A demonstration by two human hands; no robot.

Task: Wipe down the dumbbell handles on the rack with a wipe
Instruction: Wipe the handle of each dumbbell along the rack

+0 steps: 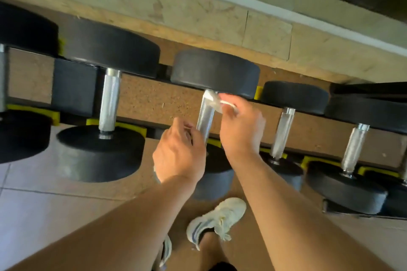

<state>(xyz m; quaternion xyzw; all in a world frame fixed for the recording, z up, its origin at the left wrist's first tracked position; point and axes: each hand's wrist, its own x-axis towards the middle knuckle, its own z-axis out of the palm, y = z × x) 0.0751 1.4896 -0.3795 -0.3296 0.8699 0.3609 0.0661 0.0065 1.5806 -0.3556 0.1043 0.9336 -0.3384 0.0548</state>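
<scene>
- Seen from above, looking down at a low dumbbell rack [154, 99] with black rails and yellow cradles, over a brown, cork-like floor panel.
- Five or so black round-headed dumbbells lying side by side across the rack, knurled metal handles running from the far rail to the near one.
- Middle dumbbell handle [205, 116] between the two hands, far head [214, 72] resting on the back rail, near head mostly hidden behind the wrists.
- Right hand [240, 121] pinching a small white wipe [214, 101] between thumb and curled fingers, pressing it against the far end of that handle, just under the far head.
- Left hand [178, 152] at the near end of the same handle, fingers curled round the bar or just touching it; exact grip hard to tell.
- Larger dumbbell [105, 103] to the left, well apart from both hands, handle bare.
- Two smaller dumbbells to the right, the nearer handle [283, 132] just beside the right wrist.
- Both forearms bare, reaching in from the bottom edge.
- White lace-up sneaker [217, 220] on the floor below the hands, between the forearms.
- Pale tiles at lower left.
</scene>
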